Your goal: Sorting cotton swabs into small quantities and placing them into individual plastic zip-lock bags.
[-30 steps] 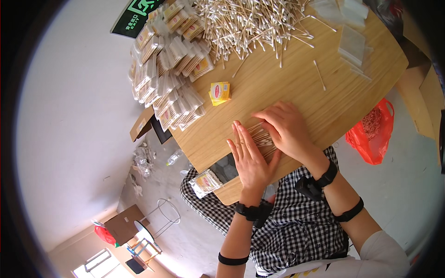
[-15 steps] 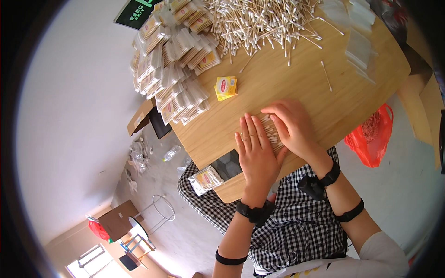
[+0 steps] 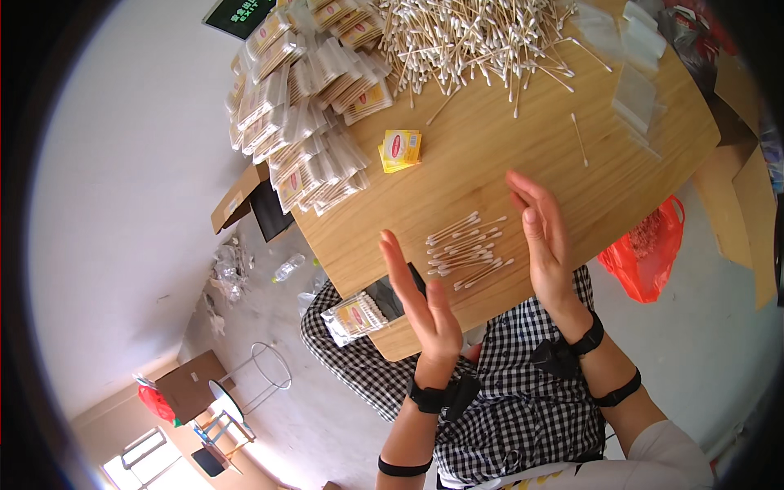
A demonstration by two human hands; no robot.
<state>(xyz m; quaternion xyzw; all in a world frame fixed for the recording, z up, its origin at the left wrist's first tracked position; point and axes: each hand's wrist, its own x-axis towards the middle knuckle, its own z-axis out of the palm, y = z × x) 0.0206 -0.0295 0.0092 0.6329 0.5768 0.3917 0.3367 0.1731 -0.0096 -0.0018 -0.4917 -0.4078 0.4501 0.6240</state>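
A small batch of cotton swabs (image 3: pixel 467 251) lies in a loose row on the wooden table, between my two hands. My left hand (image 3: pixel 425 304) is raised on edge to the left of the swabs, fingers straight, holding nothing. On their right side my right hand (image 3: pixel 545 245) is also upright with fingers extended and nothing in it. Neither hand appears to touch the swabs. Left of my left hand, a filled clear packet of swabs (image 3: pixel 354 317) with a yellow label rests at the table's near-left edge, beside a dark flat object (image 3: pixel 384 296).
A large heap of loose swabs (image 3: pixel 465 41) covers the far side. Many filled packets (image 3: pixel 298 122) are piled at far left, near a stack of yellow cards (image 3: pixel 401 149). Clear empty bags (image 3: pixel 634 98) lie at far right. A red plastic bag (image 3: pixel 649 253) hangs by the right edge.
My hands have lifted off the swabs and spread apart, the left moving left and the right moving right. The batch of swabs between them is now uncovered.
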